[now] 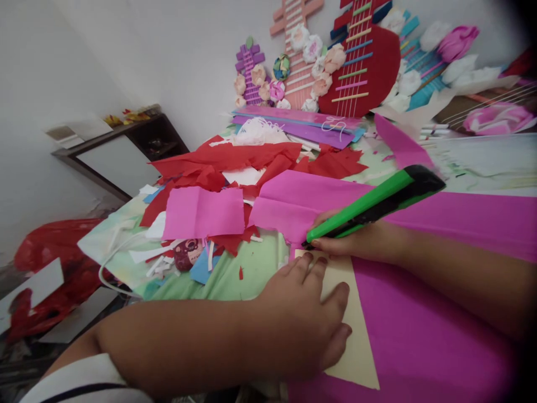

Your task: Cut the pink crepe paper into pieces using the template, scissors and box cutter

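My right hand (361, 240) grips a green and black utility knife (373, 204), its tip down at the corner of a cream card (356, 341). The card lies on a large sheet of magenta crepe paper (419, 336) spread over the table. My left hand (302, 313) lies flat on the card with fingers spread, pressing it down. The knife's blade tip is hidden behind my fingers.
Red (235, 162) and pink (203, 212) crepe paper scraps, white strips and blue bits litter the green tablecloth (251, 268). Paper flowers (312, 50) and guitar-shaped crafts (361, 61) lean on the wall behind. A dark shelf (138, 140) stands left; a red plastic bag (50, 268) lies on the floor.
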The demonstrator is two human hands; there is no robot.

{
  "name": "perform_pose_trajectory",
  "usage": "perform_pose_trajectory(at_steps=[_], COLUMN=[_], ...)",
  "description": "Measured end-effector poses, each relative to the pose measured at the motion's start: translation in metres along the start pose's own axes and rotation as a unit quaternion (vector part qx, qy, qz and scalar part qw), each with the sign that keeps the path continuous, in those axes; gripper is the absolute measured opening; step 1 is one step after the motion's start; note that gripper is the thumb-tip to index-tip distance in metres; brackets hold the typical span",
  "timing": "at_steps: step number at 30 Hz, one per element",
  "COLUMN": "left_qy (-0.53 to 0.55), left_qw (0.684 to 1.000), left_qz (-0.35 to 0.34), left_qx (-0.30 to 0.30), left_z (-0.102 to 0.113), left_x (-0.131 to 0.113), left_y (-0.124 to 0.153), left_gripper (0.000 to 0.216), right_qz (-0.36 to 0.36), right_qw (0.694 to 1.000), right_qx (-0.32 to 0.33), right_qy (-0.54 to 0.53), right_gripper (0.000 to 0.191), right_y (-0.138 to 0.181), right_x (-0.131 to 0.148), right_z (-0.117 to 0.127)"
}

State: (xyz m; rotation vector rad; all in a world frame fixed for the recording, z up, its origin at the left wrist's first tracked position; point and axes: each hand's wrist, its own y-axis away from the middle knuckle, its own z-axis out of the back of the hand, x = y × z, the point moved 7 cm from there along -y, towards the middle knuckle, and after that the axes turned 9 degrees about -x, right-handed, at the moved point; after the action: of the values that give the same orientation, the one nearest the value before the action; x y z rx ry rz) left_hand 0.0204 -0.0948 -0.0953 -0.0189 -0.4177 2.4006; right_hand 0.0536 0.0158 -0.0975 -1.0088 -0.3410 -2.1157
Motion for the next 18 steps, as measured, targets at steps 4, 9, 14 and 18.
perform_pose_trajectory(at_steps=[4,9,14,18], left_qy=[0.001,0.007,0.018,0.024], left_qw=[1.0,1.0,0.999,0.999], left_qz=[-0.003,-0.002,0.006,0.014], left_qx=[0.006,0.023,0.04,0.029], left_z=[-0.0008,-0.0016,-0.0038,-0.005], left_x=[-0.0001,-0.0005,-0.0005,0.0007], left_y=[-0.0001,0.0012,0.0007,0.0017], left_gripper=[0.047,0.047,0.047,0.048], right_qz=[-0.002,-0.033,-0.035,-0.06], right_qw=[1.0,0.999,0.999,0.997], right_qx=[0.005,-0.01,0.006,-0.003], right_qy=[-0.014,-0.034,-0.026,-0.051], right_gripper=[0.016,0.024,0.028,0.025], right_y=[0.0003,0.0035,0.0047,0.0037], right_x=[-0.0015,-0.0081,-0.0053,-0.0083], right_z=[-0.0005,0.0063,0.0072,0.0086])
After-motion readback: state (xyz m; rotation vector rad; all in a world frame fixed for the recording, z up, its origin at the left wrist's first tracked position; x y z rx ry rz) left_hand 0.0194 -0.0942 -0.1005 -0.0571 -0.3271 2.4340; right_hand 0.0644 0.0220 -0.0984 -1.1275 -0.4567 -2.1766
